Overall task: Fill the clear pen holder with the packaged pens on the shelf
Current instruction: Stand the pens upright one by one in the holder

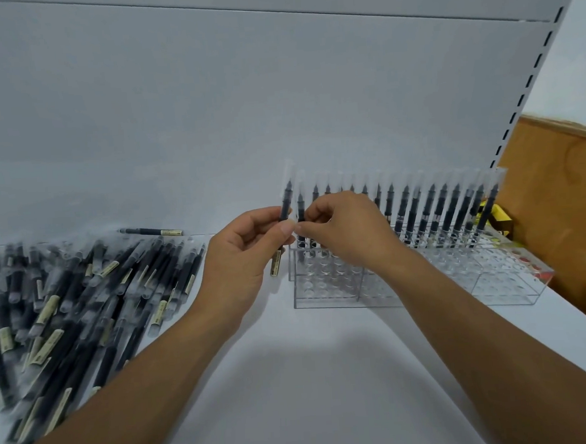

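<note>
- White shelf (294, 376) carried everything, seen from the head camera.
- Pile of packaged pens (83, 289), dark barrels in clear sleeves with pale labels, lay heaped over the shelf's left side, blurred toward the left edge.
- Lone pen (150, 231) lay flat along the back edge, just behind the pile.
- Clear pen holder (327, 297) stood on the right half of the shelf, near the back edge, running out to the right edge.
- Row of pens (438, 206) stood upright in the holder's back line of holes; the front holes showed clear.
- Left hand (242, 255) held one packaged pen (285, 210) upright just left of the holder, its fingers (250, 221) curled round the barrel with the thumb pressed on it.
- Right hand (347, 228) hung over the holder's back-left corner, fingertips pinching a second pen (300, 209) that stood there, touching the left thumb.
- Yellow object (500, 214) sat behind the holder's right end.
- Slotted upright (530, 80) rose at the shelf's right; brown board (564, 188) beyond it.
</note>
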